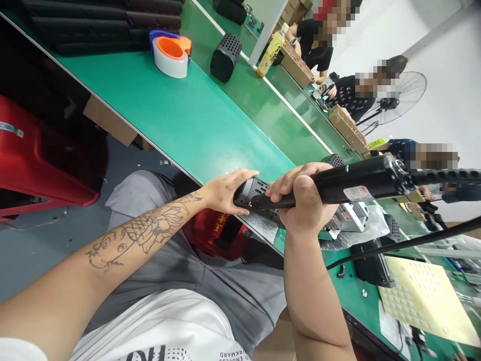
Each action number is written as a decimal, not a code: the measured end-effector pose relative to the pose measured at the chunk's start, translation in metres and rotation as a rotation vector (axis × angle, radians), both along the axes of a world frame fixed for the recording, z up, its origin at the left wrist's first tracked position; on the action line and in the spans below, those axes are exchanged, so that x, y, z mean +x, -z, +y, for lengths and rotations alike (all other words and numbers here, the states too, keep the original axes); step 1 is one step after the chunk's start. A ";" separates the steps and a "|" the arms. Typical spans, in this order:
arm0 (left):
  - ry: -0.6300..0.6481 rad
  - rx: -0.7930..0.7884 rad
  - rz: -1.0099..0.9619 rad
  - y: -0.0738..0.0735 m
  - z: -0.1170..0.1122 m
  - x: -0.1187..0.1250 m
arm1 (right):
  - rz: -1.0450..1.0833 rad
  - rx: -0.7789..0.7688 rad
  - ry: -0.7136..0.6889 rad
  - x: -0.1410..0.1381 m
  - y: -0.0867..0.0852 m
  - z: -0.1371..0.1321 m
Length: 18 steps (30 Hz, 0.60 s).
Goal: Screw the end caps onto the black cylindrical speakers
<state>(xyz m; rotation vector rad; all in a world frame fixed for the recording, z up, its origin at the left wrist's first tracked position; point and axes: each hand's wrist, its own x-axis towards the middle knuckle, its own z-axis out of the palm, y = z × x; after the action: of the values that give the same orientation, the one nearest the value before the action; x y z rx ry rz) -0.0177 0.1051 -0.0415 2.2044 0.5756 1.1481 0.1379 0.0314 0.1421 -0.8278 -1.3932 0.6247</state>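
My right hand (302, 198) is wrapped round a long black tool-like device (349, 183) with a white label, holding it level above the green bench edge. My left hand (225, 190), on a tattooed forearm, grips the device's near end, a black perforated cap (250, 193), with fingers curled over it. Under the device lies a silvery bagged part (353, 220). A black cable (406, 243) runs off to the right.
Green workbench (195, 120) with an orange-and-white tape dispenser (171, 52), a black perforated cylinder (225, 56), a drink bottle (272, 49). A yellow sheet of stickers (424, 293) lies right. Red stools (41, 160) stand left. Other people sit along the bench behind cardboard boxes (347, 128); a fan (398, 98) stands behind.
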 end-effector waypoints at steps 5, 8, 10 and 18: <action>-0.007 0.016 -0.013 0.002 0.001 0.002 | -0.018 -0.017 -0.065 0.000 0.003 0.004; -0.009 0.014 -0.001 0.002 0.004 0.001 | 0.005 -0.053 -0.043 -0.004 0.003 0.003; -0.021 0.033 0.013 0.001 0.006 -0.003 | 0.019 -0.089 0.010 -0.005 -0.003 -0.001; -0.549 0.240 0.103 0.005 -0.092 -0.002 | 0.042 0.175 0.680 0.103 -0.059 -0.018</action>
<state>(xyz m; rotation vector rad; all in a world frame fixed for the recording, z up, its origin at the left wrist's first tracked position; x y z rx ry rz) -0.0195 0.0131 -0.0469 2.3913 1.1956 1.4382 0.2412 0.0137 0.2014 -1.0622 -1.0165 -0.0050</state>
